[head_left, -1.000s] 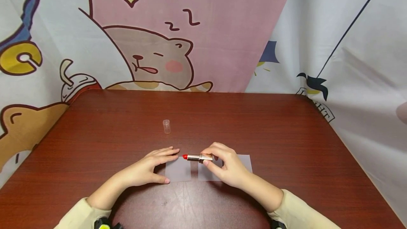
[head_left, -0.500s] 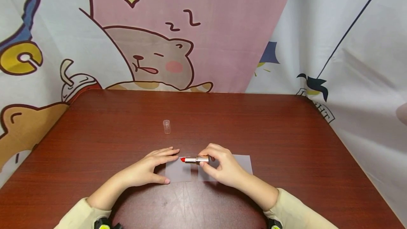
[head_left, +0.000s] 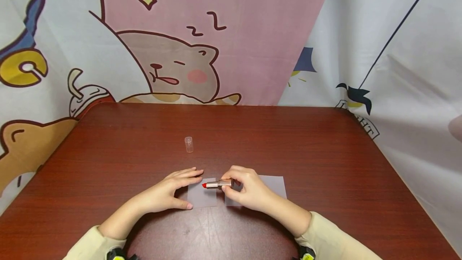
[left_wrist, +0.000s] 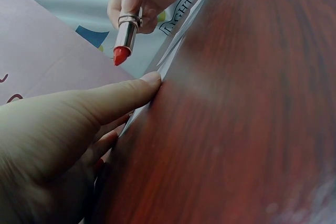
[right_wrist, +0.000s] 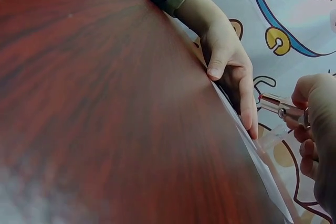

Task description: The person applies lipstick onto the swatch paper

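Observation:
A lipstick [head_left: 213,185] with a red tip and metallic tube is pinched between the thumb and fingers of my right hand [head_left: 249,187]. Its tip points left over the left white sheet of paper [head_left: 202,200]; the left wrist view shows the tip [left_wrist: 121,55] raised clear of the paper. My left hand [head_left: 167,191] rests at that sheet's left edge, fingers extended and thumb apart, touching the paper. Under my right hand lies a second white sheet [head_left: 274,183], partly covered by the hand.
A clear plastic cap [head_left: 189,145] stands on the brown wooden table [head_left: 288,143], beyond my left hand. A narrow strip of table separates the two sheets. Behind the table hangs a cloth [head_left: 260,43] printed with cartoon animals.
My right hand has moved left and slightly toward me with the lipstick, bringing its tip further over the left sheet. My left hand has stayed in place.

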Demonstrator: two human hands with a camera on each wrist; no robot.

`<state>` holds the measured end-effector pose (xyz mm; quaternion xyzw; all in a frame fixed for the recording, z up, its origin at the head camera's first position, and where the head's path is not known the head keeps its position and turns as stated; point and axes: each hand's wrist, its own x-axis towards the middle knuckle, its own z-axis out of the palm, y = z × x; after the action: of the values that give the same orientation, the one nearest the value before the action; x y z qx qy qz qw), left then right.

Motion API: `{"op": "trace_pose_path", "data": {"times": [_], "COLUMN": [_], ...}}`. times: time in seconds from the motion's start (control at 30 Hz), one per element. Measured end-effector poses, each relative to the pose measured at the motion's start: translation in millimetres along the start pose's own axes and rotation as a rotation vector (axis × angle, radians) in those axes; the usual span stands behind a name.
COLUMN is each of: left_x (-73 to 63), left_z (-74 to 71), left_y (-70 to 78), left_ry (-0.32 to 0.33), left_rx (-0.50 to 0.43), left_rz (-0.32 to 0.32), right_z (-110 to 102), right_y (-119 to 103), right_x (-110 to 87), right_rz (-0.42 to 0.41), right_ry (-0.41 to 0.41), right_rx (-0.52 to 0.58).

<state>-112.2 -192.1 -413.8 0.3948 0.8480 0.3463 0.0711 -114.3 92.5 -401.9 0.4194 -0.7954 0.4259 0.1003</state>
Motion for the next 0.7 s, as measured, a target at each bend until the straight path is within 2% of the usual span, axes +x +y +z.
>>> {"op": "trace_pose_path", "data": {"times": [0.7], "left_x": [0.0], "left_z": [0.4], "left_y": [-0.2], "left_ry": [0.000], "left_rx": [0.004], "left_rz": [-0.003], "right_z": [5.6], "right_y": [-0.9], "right_x": [9.0], "right_rz": [0.064], "right_ry": [-0.081], "right_rx": [-0.129]}}
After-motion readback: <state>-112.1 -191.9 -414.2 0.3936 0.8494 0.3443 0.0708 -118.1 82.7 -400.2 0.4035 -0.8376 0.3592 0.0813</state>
